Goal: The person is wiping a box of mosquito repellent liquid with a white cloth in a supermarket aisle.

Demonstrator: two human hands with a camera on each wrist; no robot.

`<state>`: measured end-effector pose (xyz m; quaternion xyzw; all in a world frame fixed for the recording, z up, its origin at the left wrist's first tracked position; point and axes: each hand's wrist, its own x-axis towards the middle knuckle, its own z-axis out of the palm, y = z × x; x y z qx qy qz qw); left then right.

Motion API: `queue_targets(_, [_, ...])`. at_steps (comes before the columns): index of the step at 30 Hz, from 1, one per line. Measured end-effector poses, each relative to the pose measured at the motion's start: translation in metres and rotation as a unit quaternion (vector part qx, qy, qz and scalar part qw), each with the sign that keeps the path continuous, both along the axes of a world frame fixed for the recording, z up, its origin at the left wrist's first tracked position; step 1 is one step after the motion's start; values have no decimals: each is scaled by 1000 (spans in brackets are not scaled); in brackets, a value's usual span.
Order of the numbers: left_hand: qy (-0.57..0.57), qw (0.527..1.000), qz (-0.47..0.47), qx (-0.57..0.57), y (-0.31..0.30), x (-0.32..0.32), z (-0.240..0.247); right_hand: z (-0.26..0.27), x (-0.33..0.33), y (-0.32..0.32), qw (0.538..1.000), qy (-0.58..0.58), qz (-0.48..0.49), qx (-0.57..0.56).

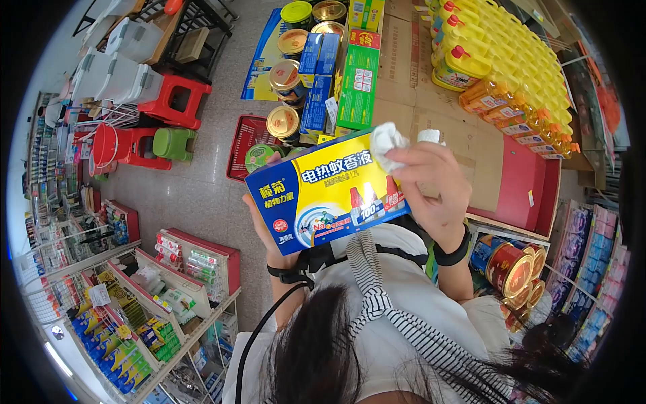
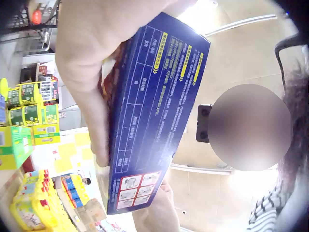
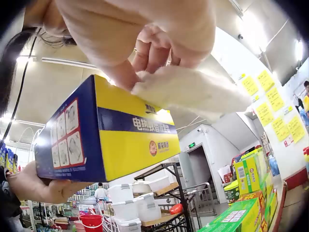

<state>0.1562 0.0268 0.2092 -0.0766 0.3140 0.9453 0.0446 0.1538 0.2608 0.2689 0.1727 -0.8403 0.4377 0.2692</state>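
My left hand (image 1: 261,225) grips a blue and yellow box of electric mosquito repellent liquid (image 1: 316,198) by its left end, with the printed front facing up in the head view. My right hand (image 1: 436,188) pinches a crumpled white tissue (image 1: 387,143) at the box's upper right corner. In the right wrist view the tissue (image 3: 193,89) hangs from the fingertips and overlaps the top edge of the box (image 3: 137,133). A blue side panel with small print and diagrams (image 2: 149,106) faces the left wrist camera.
Ahead are stacked green boxes (image 1: 359,87), gold-lidded tins (image 1: 286,77) and a red basket (image 1: 247,138). Yellow jugs (image 1: 461,64) stand on the cardboard-covered display (image 1: 404,87) at right. Red stools (image 1: 175,101) are at left, with shelves (image 1: 121,316) of packets below them.
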Motion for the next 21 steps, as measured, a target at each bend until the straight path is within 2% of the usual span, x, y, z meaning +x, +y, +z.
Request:
queue_targets(2, [-4,1000,4,10,1,-1,4,-3,2,-1,1000,3,-4,-5])
queue_targets(4, [-7,1000,8,19,-1,-1,5,-6,9,3,996,-13,84,-28])
queue_targets(5, [-17,1000,12,22,-3,0,5,-7,13,6,996,-13,85,-29])
queue_targets(7, [-26,999,16,24,-4,0,5,-9,20,15,984,-43,165,-49])
queue_targets(8, [-8,1000,4,11,-4,0,3,-11,21,19,982,-47,174,-52])
queue_targets(12, [8,999,-22,-29,1,4,3,-7,17,24,981,-70,167,-63])
queue_targets(14, [11,998,-24,-48,2,4,3,-4,11,19,998,-25,48,-29])
queue_targets(17, [23,999,-16,-37,5,2,6,-6,11,13,999,-14,-4,-28])
queue_targets(19, [14,999,12,-33,7,1,8,-7,18,10,1000,-7,20,-2])
queue_targets(21, [11,999,10,-41,8,0,11,-8,27,7,989,-42,138,-20])
